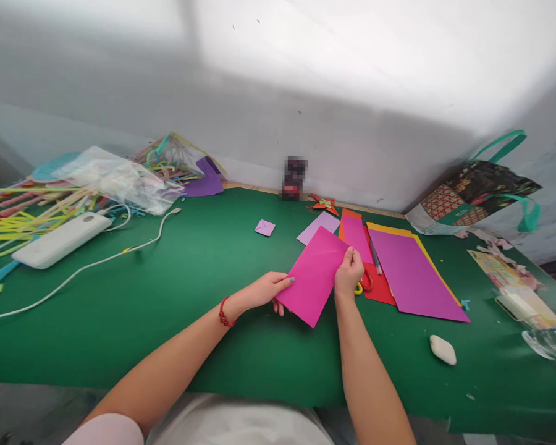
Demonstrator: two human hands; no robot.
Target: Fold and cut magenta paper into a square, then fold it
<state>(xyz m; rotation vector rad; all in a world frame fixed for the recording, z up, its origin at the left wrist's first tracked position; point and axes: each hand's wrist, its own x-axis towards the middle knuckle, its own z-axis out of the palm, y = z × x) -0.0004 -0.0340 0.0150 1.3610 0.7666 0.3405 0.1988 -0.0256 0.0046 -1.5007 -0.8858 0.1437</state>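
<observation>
A bright pink sheet of paper [315, 278] is held up in front of me, tilted above the green table. My left hand [273, 289] pinches its lower left edge, thumb on top and fingers underneath. At the upper right corner my right hand [349, 272] is closed on the same sheet. Just behind the right hand lie scissors [367, 281] with red and yellow handles, partly hidden. A small folded lilac paper envelope [265, 228] sits beyond the sheet. Beside it a lilac paper piece [319, 227] is partly covered by the pink sheet.
Purple sheets [419, 272] over yellow ones lie at right, near a pen [374, 253] and a white case [443, 350]. A patterned bag [472, 194] leans by the wall. At left are a white power strip [62, 240], its cable [88, 266] and heaped pipe cleaners [41, 201].
</observation>
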